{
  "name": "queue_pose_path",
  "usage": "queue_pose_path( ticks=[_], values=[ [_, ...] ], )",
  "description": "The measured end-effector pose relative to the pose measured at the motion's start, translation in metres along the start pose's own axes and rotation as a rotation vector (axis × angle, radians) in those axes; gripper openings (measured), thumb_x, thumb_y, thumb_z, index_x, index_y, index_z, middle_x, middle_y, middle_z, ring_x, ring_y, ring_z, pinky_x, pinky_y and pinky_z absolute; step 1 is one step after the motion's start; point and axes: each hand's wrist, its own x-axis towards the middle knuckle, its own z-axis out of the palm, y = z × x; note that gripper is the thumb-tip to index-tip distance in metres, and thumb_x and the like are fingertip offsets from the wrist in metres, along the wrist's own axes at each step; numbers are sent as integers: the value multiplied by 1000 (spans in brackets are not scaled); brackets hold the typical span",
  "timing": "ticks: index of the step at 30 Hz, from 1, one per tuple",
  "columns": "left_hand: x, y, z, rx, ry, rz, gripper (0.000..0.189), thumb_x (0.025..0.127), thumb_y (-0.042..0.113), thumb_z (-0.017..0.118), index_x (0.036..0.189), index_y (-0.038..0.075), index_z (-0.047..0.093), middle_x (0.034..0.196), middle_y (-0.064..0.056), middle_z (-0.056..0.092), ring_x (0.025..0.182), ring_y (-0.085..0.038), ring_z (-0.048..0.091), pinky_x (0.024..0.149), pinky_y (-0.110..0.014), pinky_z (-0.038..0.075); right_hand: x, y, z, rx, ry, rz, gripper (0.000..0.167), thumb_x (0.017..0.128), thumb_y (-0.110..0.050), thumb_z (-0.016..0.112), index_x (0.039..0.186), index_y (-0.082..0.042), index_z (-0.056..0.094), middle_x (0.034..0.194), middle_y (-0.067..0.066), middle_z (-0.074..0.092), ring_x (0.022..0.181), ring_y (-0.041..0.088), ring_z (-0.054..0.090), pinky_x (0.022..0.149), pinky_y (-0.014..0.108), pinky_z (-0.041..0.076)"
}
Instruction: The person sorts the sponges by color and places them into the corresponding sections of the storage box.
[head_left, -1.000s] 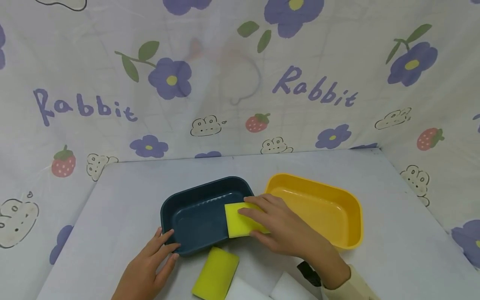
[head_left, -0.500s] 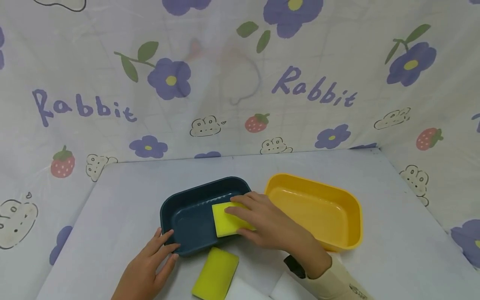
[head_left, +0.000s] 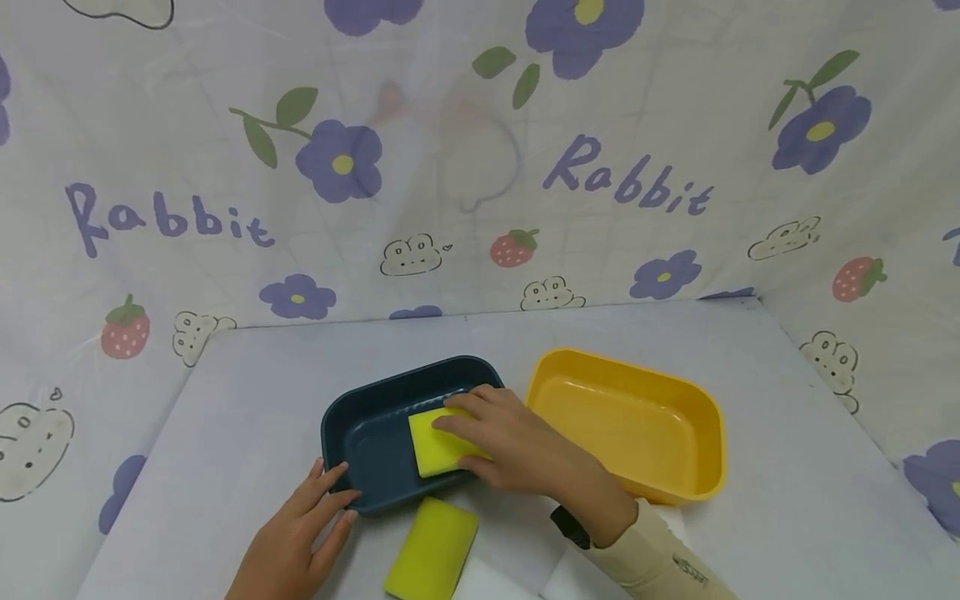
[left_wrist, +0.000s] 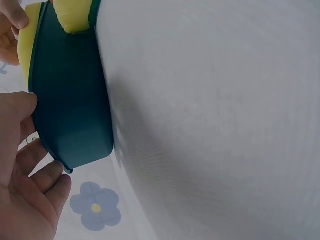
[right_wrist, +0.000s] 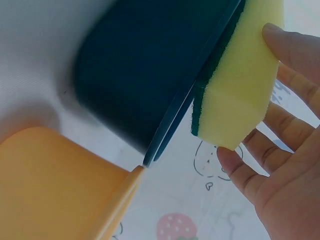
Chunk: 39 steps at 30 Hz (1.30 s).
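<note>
My right hand (head_left: 510, 437) pinches a yellow sponge (head_left: 427, 442) over the right part of a dark blue basin (head_left: 386, 454). In the right wrist view the sponge (right_wrist: 240, 85) shows a dark green scouring layer facing the basin; thumb and fingertips grip its edges. At the basin's near left corner, my left hand (head_left: 296, 529) holds the rim, with thumb and fingertips on it in the left wrist view. A second yellow sponge (head_left: 432, 546) lies on the table in front of the basin. The held sponge's right end is hidden under my right hand.
To the right stands a yellow basin (head_left: 630, 425), close beside the dark blue one. White pieces (head_left: 491, 583) lie at the near table edge, partly under my right forearm. A printed cloth (head_left: 465, 167) hangs behind and along the sides of the white table (head_left: 262, 375).
My right hand has moved left with the sponge, from the dark blue basin's right rim further over its inside. My left hand has stayed at the rim.
</note>
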Motion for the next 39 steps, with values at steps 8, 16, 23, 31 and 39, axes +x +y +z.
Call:
queue_pose_path(
  ticks=[8, 16, 23, 31, 39],
  values=[
    [0, 1, 1, 13, -2, -9, 24, 89, 22, 78, 112, 17, 75, 139, -5, 60, 134, -34, 49, 92, -47, 54, 4, 1, 2, 0, -7, -9, 48, 90, -26, 79, 134, -18, 61, 138, 4, 58, 124, 24, 50, 104, 38, 43],
    [2, 4, -1, 18, -26, -37, 23, 90, 24, 78, 112, 17, 76, 138, -5, 60, 134, -33, 49, 93, -47, 53, 10, -1, 6, 19, -28, -15, 46, 91, -26, 77, 134, -18, 61, 137, 4, 57, 122, 23, 50, 103, 36, 43],
    [2, 4, -1, 17, -23, -36, 23, 90, 23, 78, 111, 16, 76, 138, -5, 60, 134, -33, 49, 93, -47, 53, 14, -3, 12, -4, -39, -29, 47, 91, -26, 77, 134, -18, 61, 138, 5, 57, 124, 22, 50, 106, 36, 42],
    [2, 3, -1, 9, -42, -59, 23, 91, 24, 77, 113, 17, 76, 140, -4, 59, 135, -33, 48, 95, -48, 51, 16, -1, 19, 24, -47, -19, 46, 91, -27, 76, 134, -16, 61, 136, 7, 59, 123, 23, 51, 106, 36, 42],
    [2, 2, 1, 6, -33, -52, 23, 91, 25, 77, 113, 17, 75, 140, -4, 59, 136, -33, 47, 94, -48, 52, 22, 0, 20, 59, -105, 12, 47, 92, -27, 77, 135, -16, 61, 131, 3, 62, 119, 21, 51, 102, 35, 43]
  ],
)
